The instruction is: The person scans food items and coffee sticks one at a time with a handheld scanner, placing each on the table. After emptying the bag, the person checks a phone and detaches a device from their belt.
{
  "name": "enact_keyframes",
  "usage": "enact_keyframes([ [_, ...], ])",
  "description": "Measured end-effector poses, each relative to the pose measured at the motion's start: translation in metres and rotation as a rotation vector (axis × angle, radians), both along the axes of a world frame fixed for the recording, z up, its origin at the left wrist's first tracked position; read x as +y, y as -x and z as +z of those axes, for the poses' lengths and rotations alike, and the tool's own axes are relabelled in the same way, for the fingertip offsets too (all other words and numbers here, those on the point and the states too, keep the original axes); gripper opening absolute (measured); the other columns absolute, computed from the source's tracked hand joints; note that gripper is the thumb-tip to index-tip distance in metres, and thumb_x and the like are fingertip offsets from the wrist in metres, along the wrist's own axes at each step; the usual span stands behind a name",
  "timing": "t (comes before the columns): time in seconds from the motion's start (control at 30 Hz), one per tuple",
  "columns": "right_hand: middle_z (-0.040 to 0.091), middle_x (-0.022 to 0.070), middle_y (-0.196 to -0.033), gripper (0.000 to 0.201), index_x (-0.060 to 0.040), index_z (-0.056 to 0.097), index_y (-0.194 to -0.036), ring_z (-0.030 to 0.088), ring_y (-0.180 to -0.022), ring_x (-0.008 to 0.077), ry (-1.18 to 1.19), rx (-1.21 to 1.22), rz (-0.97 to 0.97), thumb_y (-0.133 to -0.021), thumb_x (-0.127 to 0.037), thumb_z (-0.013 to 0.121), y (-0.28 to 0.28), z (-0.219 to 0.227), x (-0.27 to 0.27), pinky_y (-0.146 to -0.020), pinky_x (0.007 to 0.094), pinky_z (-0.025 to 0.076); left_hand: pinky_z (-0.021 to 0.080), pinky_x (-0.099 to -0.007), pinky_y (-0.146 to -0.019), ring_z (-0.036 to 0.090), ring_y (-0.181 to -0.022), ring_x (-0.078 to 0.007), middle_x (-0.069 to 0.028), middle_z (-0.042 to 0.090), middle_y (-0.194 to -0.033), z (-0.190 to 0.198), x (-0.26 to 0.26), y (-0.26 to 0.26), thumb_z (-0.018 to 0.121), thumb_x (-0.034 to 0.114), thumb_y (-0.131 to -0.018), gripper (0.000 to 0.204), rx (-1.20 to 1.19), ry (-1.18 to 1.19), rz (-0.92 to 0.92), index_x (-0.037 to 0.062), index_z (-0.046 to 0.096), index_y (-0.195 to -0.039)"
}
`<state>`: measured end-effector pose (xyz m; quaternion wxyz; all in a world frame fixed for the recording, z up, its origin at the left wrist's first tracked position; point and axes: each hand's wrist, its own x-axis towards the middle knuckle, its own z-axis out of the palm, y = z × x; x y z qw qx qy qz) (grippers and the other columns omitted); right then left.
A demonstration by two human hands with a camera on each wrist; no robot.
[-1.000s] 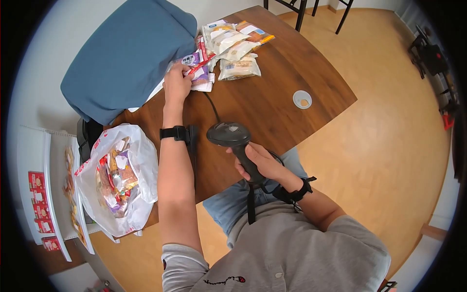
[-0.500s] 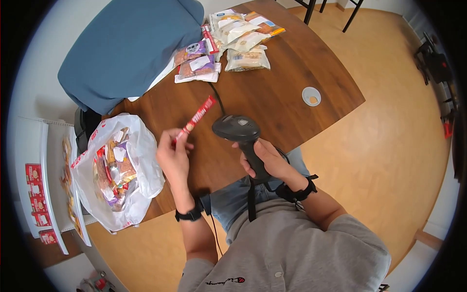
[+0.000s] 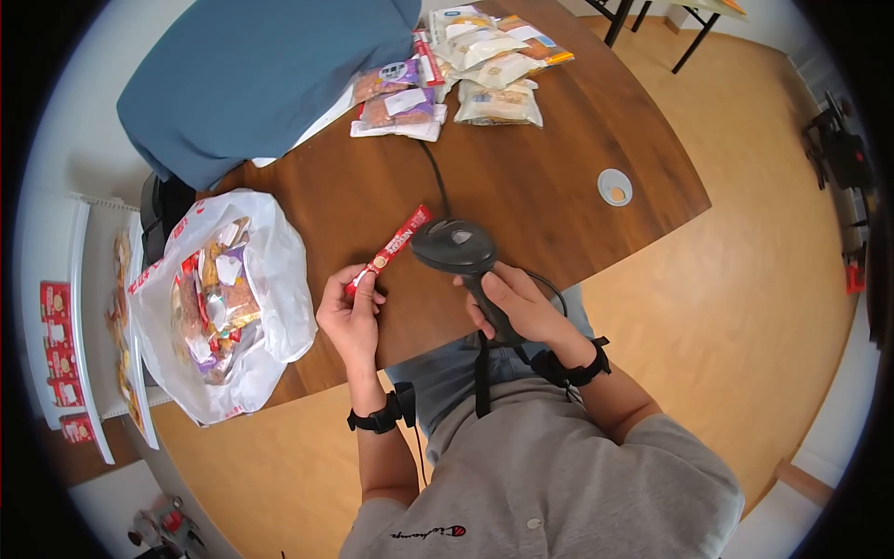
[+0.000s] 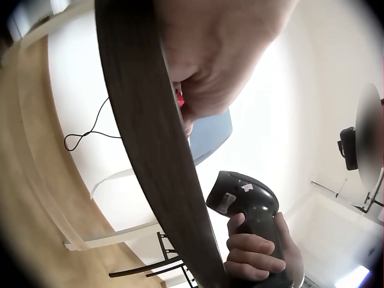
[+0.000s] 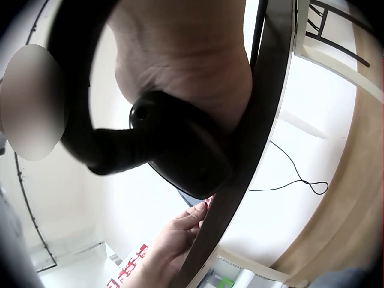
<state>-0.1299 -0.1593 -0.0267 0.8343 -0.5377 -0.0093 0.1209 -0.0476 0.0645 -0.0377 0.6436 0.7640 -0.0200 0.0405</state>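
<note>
Between the fingers and thumb of my left hand point(image 3: 351, 321) is a slim red snack stick packet point(image 3: 399, 244), pinched at its near end. Its far end points up and right, close to the head of a black handheld barcode scanner point(image 3: 454, 244). My right hand point(image 3: 527, 303) grips the scanner's handle, fingers wrapped round it, as the left wrist view also shows of the scanner point(image 4: 243, 195). In that view only a red bit of the packet shows under my left hand point(image 4: 219, 54). The scanner's base fills much of the right wrist view, below my right hand point(image 5: 186, 60).
A white plastic bag point(image 3: 284, 279) full of packaged snacks stands left on the wooden table point(image 3: 559, 196). Snack packs point(image 3: 498, 102) lie at the back beside a blue cloth point(image 3: 270, 84). A round grommet point(image 3: 615, 187) sits at right; the scanner's cable point(image 3: 436, 177) crosses the table.
My left hand reached among the packs at the back, then came back toward me with the red stick packet. It has since brought the packet slightly right, nearer the scanner. My right hand keeps its grip.
</note>
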Motion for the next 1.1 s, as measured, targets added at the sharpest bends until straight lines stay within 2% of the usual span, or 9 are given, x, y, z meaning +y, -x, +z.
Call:
enact_keyframes([
  [0.23,0.057,0.005,-0.071,0.056,-0.0012,0.048,-0.129,0.053,-0.055,0.0086,-0.1,-0.044,0.015,-0.104,-0.05,0.037,-0.002,-0.001,-0.008,-0.053,0.0224,0.042,0.042,-0.0185,-0.05,0.058,-0.059,-0.0061,-0.0045,0.066,-0.075,0.049,0.032,0.011,0.067,0.004,-0.091,0.011,-0.11,-0.047,0.174,0.0011,0.068,-0.102],
  [0.3,0.057,0.0053,-0.072,0.06,-0.0012,0.048,-0.129,0.053,-0.054,0.0084,-0.124,-0.014,-0.006,-0.103,-0.053,0.036,-0.003,-0.001,-0.008,-0.053,0.0222,0.042,0.044,-0.0181,-0.052,0.059,-0.06,-0.0073,-0.0047,0.066,-0.074,0.066,0.072,0.0,0.066,0.005,-0.093,0.013,-0.338,-0.123,0.281,0.0022,0.068,-0.105],
  [0.4,0.057,0.0053,-0.073,0.061,-0.0015,0.048,-0.13,0.053,-0.054,0.0081,-0.119,-0.04,0.001,-0.102,-0.055,0.035,-0.003,-0.001,-0.008,-0.052,0.0223,0.042,0.049,-0.0244,-0.068,0.064,-0.077,-0.0126,-0.0066,0.069,-0.088,0.086,0.138,-0.021,0.067,0.01,-0.092,0.018,-0.414,-0.274,0.504,0.002,0.068,-0.107],
  [0.47,0.057,0.005,-0.073,0.061,-0.0018,0.048,-0.13,0.053,-0.054,0.008,-0.118,-0.039,0.005,-0.102,-0.055,0.035,-0.002,-0.001,-0.008,-0.052,0.0223,0.042,0.047,-0.033,-0.088,0.063,-0.098,-0.018,-0.0077,0.069,-0.106,0.095,0.164,-0.03,0.07,0.014,-0.089,0.025,-0.621,-0.865,0.839,0.0016,0.067,-0.11],
  [0.5,0.056,0.0048,-0.072,0.061,-0.0021,0.048,-0.13,0.053,-0.054,0.0079,-0.112,-0.033,0.011,-0.102,-0.055,0.035,-0.002,-0.001,-0.009,-0.052,0.0223,0.042,0.042,-0.0386,-0.097,0.059,-0.108,-0.0201,-0.0075,0.066,-0.117,0.099,0.171,-0.027,0.072,0.017,-0.087,0.029,-0.551,-0.842,0.914,0.0013,0.067,-0.112],
  [0.57,0.056,0.0045,-0.072,0.06,-0.0024,0.048,-0.129,0.053,-0.055,0.0079,-0.119,-0.016,-0.002,-0.102,-0.055,0.036,-0.003,0.002,-0.009,-0.053,0.0224,0.042,0.045,-0.0371,-0.093,0.062,-0.105,-0.0209,-0.009,0.067,-0.115,0.104,0.156,-0.028,0.071,0.014,-0.088,0.027,-0.596,-0.718,0.934,0.0012,0.066,-0.112],
  [0.63,0.056,0.0042,-0.072,0.06,-0.0027,0.049,-0.129,0.053,-0.055,0.0079,-0.121,0.011,0.003,-0.102,-0.055,0.036,-0.002,0.003,-0.009,-0.053,0.0224,0.043,0.049,-0.0351,-0.088,0.064,-0.102,-0.0215,-0.0095,0.068,-0.113,0.096,0.118,-0.034,0.07,0.011,-0.088,0.026,-0.608,-0.43,0.708,0.0003,0.066,-0.111],
  [0.8,0.056,0.004,-0.073,0.059,-0.0028,0.049,-0.128,0.054,-0.056,0.008,-0.151,-0.015,0.012,-0.102,-0.054,0.036,-0.002,0.0,-0.009,-0.053,0.0225,0.043,0.052,-0.0326,-0.082,0.067,-0.089,-0.0214,-0.0117,0.071,-0.097,0.09,-0.024,-0.067,0.07,0.006,-0.085,0.012,-0.501,-0.449,0.032,0.0009,0.069,-0.096],
  [1.1,0.056,0.0037,-0.074,0.064,-0.0019,0.047,-0.13,0.055,-0.056,0.0083,-0.162,-0.022,-0.038,-0.1,-0.058,0.038,0.003,-0.003,-0.007,-0.054,0.0221,0.043,0.052,-0.0427,-0.076,0.068,-0.081,-0.0344,-0.0188,0.07,-0.091,0.061,-0.161,-0.199,0.069,0.019,-0.085,0.021,-0.492,-0.595,-0.352,0.0018,0.066,-0.096],
])
